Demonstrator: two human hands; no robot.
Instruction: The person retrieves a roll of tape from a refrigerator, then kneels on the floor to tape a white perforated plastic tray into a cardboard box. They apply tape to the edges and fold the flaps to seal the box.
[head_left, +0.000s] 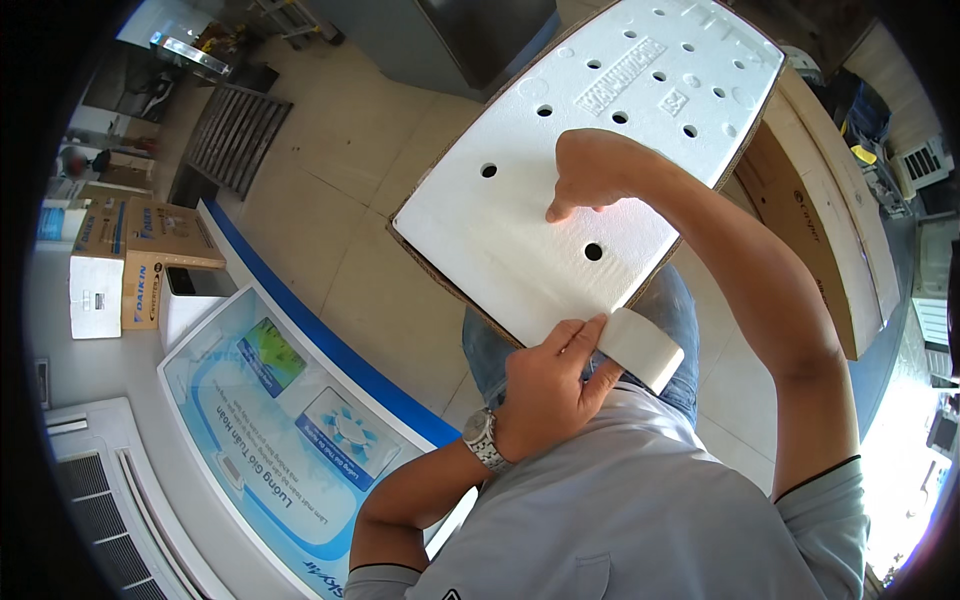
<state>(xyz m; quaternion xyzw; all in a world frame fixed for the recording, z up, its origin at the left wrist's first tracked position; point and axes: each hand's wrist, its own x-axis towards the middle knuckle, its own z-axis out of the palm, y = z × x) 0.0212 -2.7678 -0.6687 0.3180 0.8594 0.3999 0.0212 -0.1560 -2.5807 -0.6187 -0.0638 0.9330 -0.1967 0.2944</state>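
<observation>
Left fingers [575,340] gripping white tape roll [640,347] at foam slab [560,150] edge, right fingers [560,208] curled, fingertip pressing foam

From where I sit the picture is bright and evenly lit, daylight pouring in from about four o'clock, where the floor [900,470] burns out to pure white. The white foam panel [560,190] is close to overexposed, its moulded relief faint, though the round holes read crisply. Under the right hand [590,175] I see a soft, short shadow on the foam. Focus is sharp at centre. Toward the rim straight edges bow strongly, detail smears, and a black vignette rings the frame, heaviest at nine and three o'clock.
</observation>
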